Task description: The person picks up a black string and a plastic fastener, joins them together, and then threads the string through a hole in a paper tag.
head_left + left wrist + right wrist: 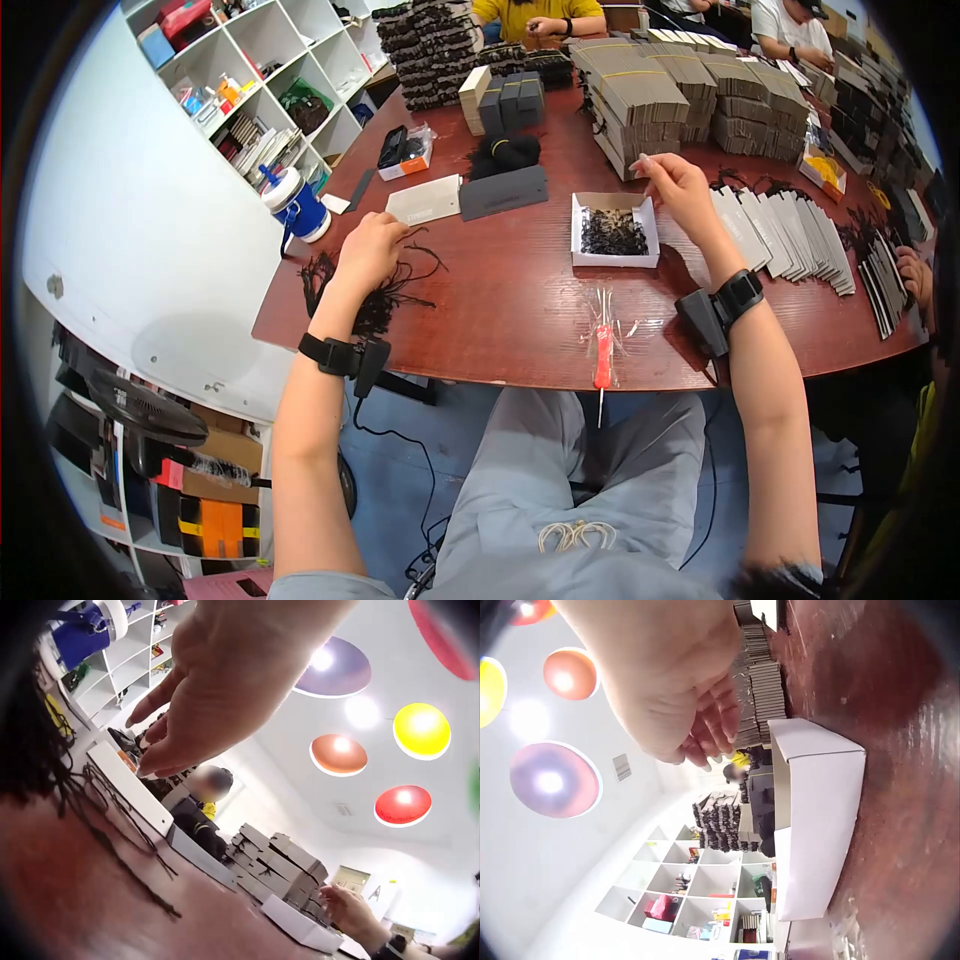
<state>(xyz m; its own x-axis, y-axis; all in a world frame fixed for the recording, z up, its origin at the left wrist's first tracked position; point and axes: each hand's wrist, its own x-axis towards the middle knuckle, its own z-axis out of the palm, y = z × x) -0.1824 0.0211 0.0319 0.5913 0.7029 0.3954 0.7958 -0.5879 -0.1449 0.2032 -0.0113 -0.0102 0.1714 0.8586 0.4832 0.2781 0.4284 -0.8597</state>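
Note:
Over a pile of black cords at the table's left, my left hand hovers with its fingers bent downward; whether it pinches a cord cannot be told. In the left wrist view that hand is above the loose cords. My right hand is raised beside the right rim of a white box of small black pieces, its fingers loosely bent, with nothing visible in them. The right wrist view shows this hand above the box. A light card and a dark card lie between the hands.
A red-handled tool lies at the front edge. Fanned grey cards are on the right, tall card stacks behind. A blue-white jug stands at the left edge. Other people sit around the table.

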